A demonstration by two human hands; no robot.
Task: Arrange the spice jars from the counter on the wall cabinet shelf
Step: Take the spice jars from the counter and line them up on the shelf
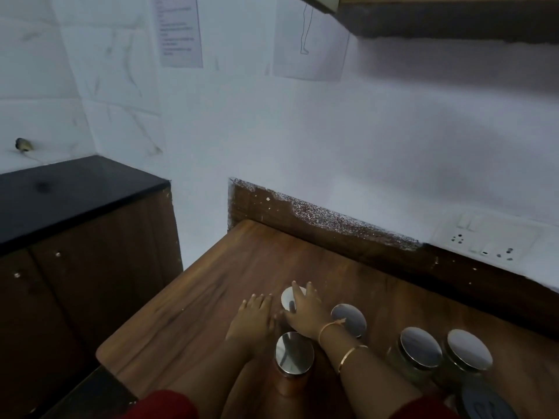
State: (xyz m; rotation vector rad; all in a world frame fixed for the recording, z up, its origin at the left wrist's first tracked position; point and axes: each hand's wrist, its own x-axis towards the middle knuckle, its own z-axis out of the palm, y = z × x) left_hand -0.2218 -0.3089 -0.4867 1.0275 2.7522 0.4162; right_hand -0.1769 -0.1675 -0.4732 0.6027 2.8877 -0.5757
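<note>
Several glass spice jars with shiny metal lids stand on the wooden counter (211, 291). My right hand (307, 314) lies over the lid of the farthest jar (286, 297), fingers across the top and thumb on its near side. Just left of that jar is my left hand (254, 320), flat with its fingers stretched out; whether it touches the glass I cannot tell. A jar with brown contents (294, 355) stands between my forearms. Other jars stand to the right (348, 320), (421, 347), (469, 349). The wall cabinet's underside (453, 22) shows at the top right.
A darker-lidded jar (484, 402) sits at the bottom right edge. A switch and socket plate (484, 241) is on the wall behind the counter. A black-topped lower cabinet (75, 189) stands to the left, across a gap. Papers (178, 31) hang on the white wall.
</note>
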